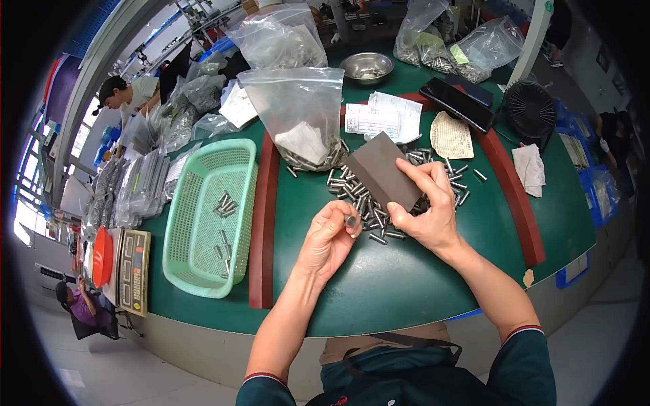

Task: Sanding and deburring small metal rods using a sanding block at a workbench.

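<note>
Pinched between the fingertips of my left hand [326,238] is a small metal pin [349,221], its round end showing. My right hand [430,206] grips a dark grey-brown rectangular block [383,170] between thumb and fingers, tilted over the table. Below and around the block lies a loose pile of metal pins [365,206], partly hidden by it. The pin and block are close together but apart. To the left, a light green plastic basket [177,223] has several similar pins lying in it.
Dark red strips [263,237] border the pile on the green table [379,291]. Behind stand a bag of pins [298,115], papers [384,120], a steel bowl [366,66], a phone [458,105] and a black fan [530,109]. Other people [128,98] sit farther left.
</note>
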The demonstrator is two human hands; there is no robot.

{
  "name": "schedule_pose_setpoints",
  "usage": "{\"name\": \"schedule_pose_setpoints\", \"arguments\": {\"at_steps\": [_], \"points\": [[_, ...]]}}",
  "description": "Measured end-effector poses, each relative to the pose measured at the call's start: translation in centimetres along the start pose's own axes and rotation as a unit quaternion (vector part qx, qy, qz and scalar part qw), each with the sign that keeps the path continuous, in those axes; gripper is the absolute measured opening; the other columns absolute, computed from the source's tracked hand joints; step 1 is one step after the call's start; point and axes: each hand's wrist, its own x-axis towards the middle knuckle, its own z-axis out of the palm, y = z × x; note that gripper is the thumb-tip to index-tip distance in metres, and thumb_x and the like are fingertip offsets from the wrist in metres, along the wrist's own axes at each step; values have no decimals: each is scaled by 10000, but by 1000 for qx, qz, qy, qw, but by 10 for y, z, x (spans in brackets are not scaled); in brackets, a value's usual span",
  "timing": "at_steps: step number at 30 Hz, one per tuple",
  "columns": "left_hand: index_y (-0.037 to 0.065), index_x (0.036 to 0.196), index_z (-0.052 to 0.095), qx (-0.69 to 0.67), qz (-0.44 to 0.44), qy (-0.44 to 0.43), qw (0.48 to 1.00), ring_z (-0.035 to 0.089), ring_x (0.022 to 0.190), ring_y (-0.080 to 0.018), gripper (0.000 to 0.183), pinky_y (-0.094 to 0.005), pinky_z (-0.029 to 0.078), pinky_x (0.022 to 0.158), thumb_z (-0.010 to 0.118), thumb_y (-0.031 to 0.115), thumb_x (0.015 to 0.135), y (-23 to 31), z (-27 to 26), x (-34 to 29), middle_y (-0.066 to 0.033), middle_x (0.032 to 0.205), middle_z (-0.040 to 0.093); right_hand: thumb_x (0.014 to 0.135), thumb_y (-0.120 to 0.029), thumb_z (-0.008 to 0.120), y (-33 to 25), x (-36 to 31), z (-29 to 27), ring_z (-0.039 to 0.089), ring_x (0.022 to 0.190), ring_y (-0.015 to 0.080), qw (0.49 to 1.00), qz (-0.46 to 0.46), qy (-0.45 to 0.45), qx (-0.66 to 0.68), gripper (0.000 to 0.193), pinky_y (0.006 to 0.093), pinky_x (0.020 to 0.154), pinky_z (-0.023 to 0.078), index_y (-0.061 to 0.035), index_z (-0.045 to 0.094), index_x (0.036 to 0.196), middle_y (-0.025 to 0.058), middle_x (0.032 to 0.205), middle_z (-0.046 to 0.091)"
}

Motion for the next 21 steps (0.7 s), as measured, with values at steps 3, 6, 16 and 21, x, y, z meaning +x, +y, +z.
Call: {"name": "schedule_pose_setpoints", "arguments": {"at_steps": [3,6,16,21], "points": [[61,984,605,-50,-29,22,998,524,777,-126,137,-249,442,736,655,166,912,-3,-2,0,-36,879,583,591,-247,765,-6,0,-3,522,853,233,1000,-12,13,13,648,363,777,427,-44,637,1193,86,946,510],[63,1035,605,-85,-57,27,994,561,828,-125,152,-236,488,775,657,121,904,0,-5,-2,-49,912,597,582,-251,766,-7,-1,-1,524,849,239,999,-5,27,20,660,360,769,425,-52,636,1198,86,955,516],[47,1142,577,-49,-77,99,991,572,968,-181,300,-332,468,894,685,77,864,-3,-4,-9,-75,1054,619,524,-270,770,-19,0,4,539,843,256,990,-138,35,-18,694,373,762,420,-89,651,1183,104,967,554],[71,1208,548,87,-25,131,987,613,1015,-208,396,-365,502,951,708,168,859,-10,12,-4,-78,1121,608,524,-343,769,-24,-7,-3,545,850,251,982,-183,42,-8,688,368,762,418,-95,673,1159,119,1009,575]]}}
